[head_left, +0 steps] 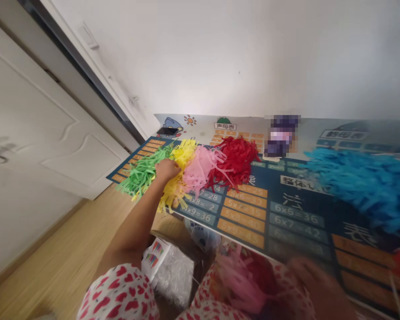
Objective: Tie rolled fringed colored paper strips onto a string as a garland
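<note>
Our left hand (166,171) lies on the shredded paper along the far part of the table (243,218), whose top is printed with multiplication tables. It sits where the green paper strips (143,172) meet the yellow paper strips (183,153), its fingers curled loosely downward. We cannot tell whether it has hold of any strips. The yellow strips run toward the table's near edge, and their ends reach the printed sums there. Just right of them, the pink paper strips (200,169) touch the red paper strips (235,162). A large mass of blue paper strips (360,189) lies well apart at the table's right side.

Our right hand (320,284) is a blur at the bottom right, by the near edge, so we cannot tell how far open it is or what it holds. A blurred bunch of pink strips (240,284) sits just left of it.

Beyond the red strips, at the far edge, stands a pixelated object (282,135). A black phone (168,131) lies at the far left corner. Below the near edge, on our left, is a crinkled white plastic bag (173,275).
</note>
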{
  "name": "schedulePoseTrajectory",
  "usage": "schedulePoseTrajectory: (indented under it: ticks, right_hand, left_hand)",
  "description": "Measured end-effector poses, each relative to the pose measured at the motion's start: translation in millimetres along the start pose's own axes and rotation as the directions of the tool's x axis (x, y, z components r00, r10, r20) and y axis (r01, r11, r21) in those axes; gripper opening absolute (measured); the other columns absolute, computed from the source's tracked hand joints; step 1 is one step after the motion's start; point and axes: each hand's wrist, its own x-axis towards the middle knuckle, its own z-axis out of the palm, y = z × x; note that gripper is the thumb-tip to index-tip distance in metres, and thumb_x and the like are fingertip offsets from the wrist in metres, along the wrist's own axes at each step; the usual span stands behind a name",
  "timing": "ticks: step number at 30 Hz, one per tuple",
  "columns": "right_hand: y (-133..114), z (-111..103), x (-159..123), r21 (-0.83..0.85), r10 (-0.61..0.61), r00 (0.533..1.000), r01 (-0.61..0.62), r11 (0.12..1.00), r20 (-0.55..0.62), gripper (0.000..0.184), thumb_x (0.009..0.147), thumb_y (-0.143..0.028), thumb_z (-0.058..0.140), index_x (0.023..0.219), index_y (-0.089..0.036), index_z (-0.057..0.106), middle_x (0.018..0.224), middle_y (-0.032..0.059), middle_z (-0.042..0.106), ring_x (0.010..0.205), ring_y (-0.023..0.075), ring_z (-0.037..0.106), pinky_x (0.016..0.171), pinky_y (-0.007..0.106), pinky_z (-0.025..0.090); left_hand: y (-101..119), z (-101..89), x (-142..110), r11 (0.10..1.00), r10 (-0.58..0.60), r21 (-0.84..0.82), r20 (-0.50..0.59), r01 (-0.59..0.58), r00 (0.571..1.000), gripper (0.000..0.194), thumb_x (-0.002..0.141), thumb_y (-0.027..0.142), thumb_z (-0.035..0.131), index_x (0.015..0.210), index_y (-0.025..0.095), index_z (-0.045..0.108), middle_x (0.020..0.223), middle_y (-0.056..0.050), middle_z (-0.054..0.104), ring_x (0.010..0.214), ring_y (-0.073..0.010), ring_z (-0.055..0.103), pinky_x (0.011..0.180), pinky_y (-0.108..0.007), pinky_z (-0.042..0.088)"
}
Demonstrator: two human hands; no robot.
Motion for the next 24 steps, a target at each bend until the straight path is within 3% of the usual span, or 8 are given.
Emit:
schedulePoseTrajectory:
  ticks: [5,10,13,17,19,21,23,24]
  right_hand:
    - [-7,7,-4,0.006,0.040,0.996,-0.040,0.999,-0.075,0.047,0.077,-0.066,0.058,0.064,-0.021,0.061,0.054,-0.0005,0.053,0.052,0.0137,0.047,0.050,0.022,0.039]
    - [0,7,2,0.009,0.024,0.998,-0.024,1.000,-0.051,0.054,0.075,-0.072,0.053,0.060,-0.021,0.058,0.054,0.0004,0.052,0.052,0.0138,0.045,0.050,0.022,0.040]
    - [4,7,3,0.013,0.002,1.000,-0.002,1.000,-0.011,0.054,0.075,-0.072,0.052,0.060,-0.021,0.056,0.054,0.0005,0.051,0.052,0.0140,0.045,0.050,0.023,0.039]
    - [5,7,3,0.036,0.003,1.000,-0.002,0.999,-0.017,0.048,0.080,-0.065,0.051,0.061,-0.021,0.054,0.055,-0.0008,0.048,0.053,0.0131,0.043,0.051,0.023,0.038]
    - [5,8,4,0.065,0.011,1.000,-0.011,0.998,0.000,0.046,0.081,-0.062,0.051,0.061,-0.020,0.052,0.055,-0.0013,0.047,0.052,0.0125,0.042,0.051,0.023,0.036]
    - [3,10,5,0.114,-0.005,0.998,-0.002,0.993,0.055,0.044,0.082,-0.059,0.052,0.061,-0.020,0.051,0.056,-0.0017,0.047,0.053,0.0120,0.042,0.052,0.023,0.036]
    - [-1,15,4,0.169,-0.034,0.991,0.011,0.985,0.129,0.041,0.082,-0.055,0.055,0.064,-0.019,0.053,0.058,-0.0021,0.048,0.054,0.0112,0.041,0.052,0.023,0.035]
    - [-4,20,4,0.198,-0.051,0.984,0.017,0.980,0.170,0.038,0.084,-0.053,0.055,0.068,-0.018,0.056,0.060,-0.0022,0.049,0.055,0.0108,0.042,0.053,0.022,0.034]
  left_hand:
    - [-1,-34.4,2,0.991,-0.115,-0.075,-0.042,0.111,0.992,0.025,0.076,0.031,0.060,0.089,0.013,0.073,0.095,-0.013,0.072,0.102,-0.0334,0.062,0.093,-0.053,0.042]
    - [-17,-93.5,16,0.923,-0.289,-0.313,-0.179,0.223,0.941,0.034,0.088,0.034,0.043,0.101,0.010,0.064,0.094,-0.010,0.072,0.093,-0.0250,0.066,0.076,-0.040,0.051]
    - [-20,-124.9,24,0.830,-0.426,-0.503,-0.294,0.240,0.855,0.042,0.095,0.034,0.029,0.110,0.005,0.055,0.099,-0.009,0.069,0.091,-0.0212,0.066,0.068,-0.037,0.051]
    - [-11,-156.5,7,0.812,-0.492,-0.573,-0.570,0.110,0.659,0.037,0.097,0.025,0.021,0.119,0.010,0.047,0.128,-0.011,0.057,0.119,-0.0209,0.055,0.088,-0.046,0.046]
    - [7,-163.9,-21,0.865,-0.397,-0.502,-0.688,-0.004,0.608,0.030,0.095,0.035,0.033,0.115,0.021,0.050,0.131,-0.006,0.056,0.125,-0.0212,0.051,0.101,-0.043,0.044]
    - [36,-162.3,-58,0.917,-0.092,-0.306,-0.787,-0.256,0.611,0.027,0.095,0.040,0.038,0.109,0.023,0.054,0.118,-0.005,0.062,0.113,-0.0213,0.059,0.098,-0.041,0.047]
    - [71,-149.7,-100,0.834,0.343,-0.092,-0.687,-0.545,0.641,0.021,0.092,0.034,0.045,0.102,0.021,0.058,0.112,-0.003,0.067,0.107,-0.0198,0.062,0.095,-0.039,0.048]
    - [89,-139.3,-122,0.745,0.521,-0.003,-0.621,-0.667,0.585,0.016,0.090,0.031,0.049,0.092,0.020,0.060,0.110,-0.004,0.069,0.103,-0.0198,0.063,0.091,-0.037,0.050]
